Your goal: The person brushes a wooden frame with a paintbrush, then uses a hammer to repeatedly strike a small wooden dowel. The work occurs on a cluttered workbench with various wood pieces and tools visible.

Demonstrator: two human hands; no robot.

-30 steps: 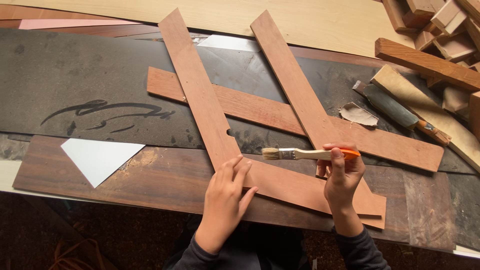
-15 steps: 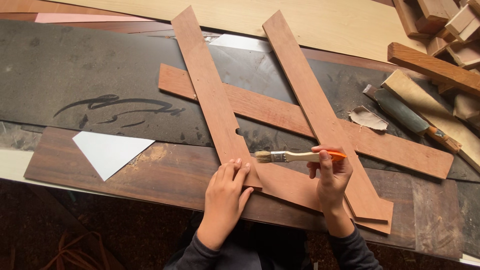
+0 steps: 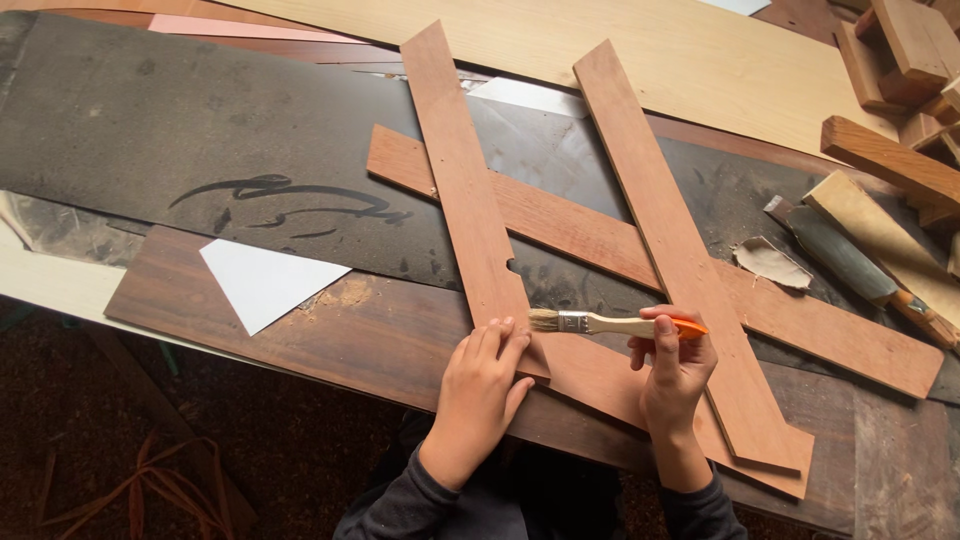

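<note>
- Down at the near edge of the surface (image 3: 60,285), the left hand (image 3: 480,385) lies flat, palm down and fingers spread, on the lower end of a long reddish wooden strip (image 3: 465,190); it grips nothing.
- The right hand (image 3: 675,375) is closed around the pale wooden handle of a small paintbrush (image 3: 610,324) with an orange end.
- The paintbrush lies nearly level, its bristles pointing toward the left hand and sitting just beside the strip's edge; whether they touch the wood cannot be told.
- A second wooden strip (image 3: 680,250) runs roughly parallel on the right, passing under the right hand.
- A third, crosswise strip (image 3: 820,325) lies beneath both, slanting from upper left to lower right.
- All three rest on a dark sheet (image 3: 200,120) marked with a black scribble, and on a dark brown veneer panel (image 3: 330,335) at the near side.
- A white triangular piece of paper (image 3: 265,285) lies on the veneer, well apart from the hands.
- To the far right sit a tool with an orange grip (image 3: 850,265), a scrap of sandpaper (image 3: 770,262) and a pile of wood blocks (image 3: 905,60).
- A pale plywood board (image 3: 600,45) spans the far side.
</note>
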